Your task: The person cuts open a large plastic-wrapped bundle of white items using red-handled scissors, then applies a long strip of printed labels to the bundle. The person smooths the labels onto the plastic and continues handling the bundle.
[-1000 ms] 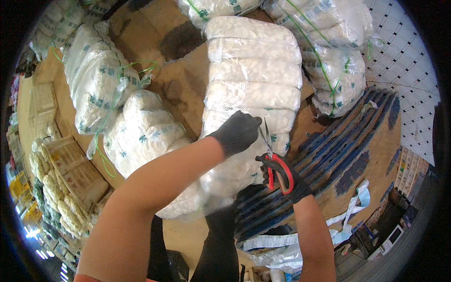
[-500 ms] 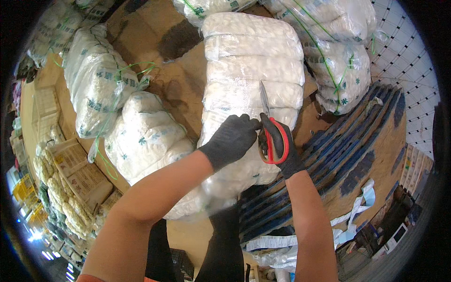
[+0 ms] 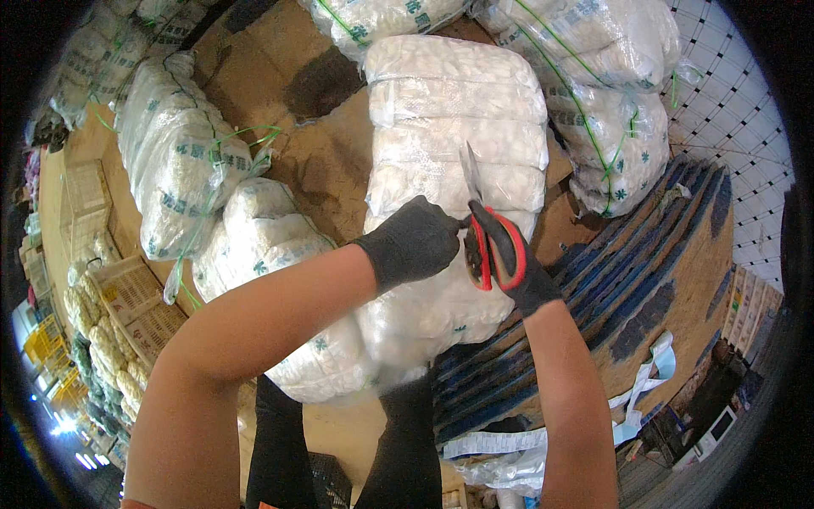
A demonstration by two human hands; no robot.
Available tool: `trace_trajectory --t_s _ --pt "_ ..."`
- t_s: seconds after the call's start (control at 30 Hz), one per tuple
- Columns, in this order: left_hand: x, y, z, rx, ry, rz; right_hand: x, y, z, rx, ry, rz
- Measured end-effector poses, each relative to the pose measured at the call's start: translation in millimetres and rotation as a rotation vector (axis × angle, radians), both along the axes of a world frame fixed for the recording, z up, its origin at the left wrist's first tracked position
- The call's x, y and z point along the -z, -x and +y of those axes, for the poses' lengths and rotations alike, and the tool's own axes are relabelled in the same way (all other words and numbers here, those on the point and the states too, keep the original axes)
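In a dark glove, my right hand (image 3: 524, 270) grips a pair of scissors (image 3: 495, 246) with red-rimmed handles. The blades point away from me over a large clear-wrapped white bale (image 3: 458, 140) made of several rolls side by side. My left hand (image 3: 415, 243), also gloved, is closed with its fingertips beside the scissor handles, above the bale. Whatever those fingers pinch, if anything, is too small to make out. My forearms hide part of the bale's near end.
Wrapped white bales with green string lie left (image 3: 182, 161) and right (image 3: 619, 144). A stack of flat cardboard (image 3: 678, 280) with dark blue edges fills the right, a pale paper strip (image 3: 649, 377) over it. A plastic crate (image 3: 140, 301) stands on the left.
My left hand has turned slightly, its elbow swinging outward to the left. The scissors have shifted a little and their handles look tilted. The whole view has dipped slightly.
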State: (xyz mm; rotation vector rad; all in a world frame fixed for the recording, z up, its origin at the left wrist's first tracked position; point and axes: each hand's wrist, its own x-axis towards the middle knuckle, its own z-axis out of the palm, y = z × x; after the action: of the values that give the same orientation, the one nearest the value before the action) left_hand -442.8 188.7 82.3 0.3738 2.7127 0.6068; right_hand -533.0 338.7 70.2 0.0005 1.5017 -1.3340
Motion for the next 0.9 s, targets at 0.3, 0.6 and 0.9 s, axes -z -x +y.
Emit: trace_trajectory --t_s 0.3,0.6,0.9 --pt "15 36 -52 -0.001 0.071 0.320 -1 -1 -10 0.063 -0.122 -0.363" --pt "9 49 -50 0.069 0.110 0.130 28 33 -23 -0.190 0.020 -0.033" --pt "10 54 -84 0.229 0.276 0.237 16 37 -43 -0.017 -0.046 -0.363"
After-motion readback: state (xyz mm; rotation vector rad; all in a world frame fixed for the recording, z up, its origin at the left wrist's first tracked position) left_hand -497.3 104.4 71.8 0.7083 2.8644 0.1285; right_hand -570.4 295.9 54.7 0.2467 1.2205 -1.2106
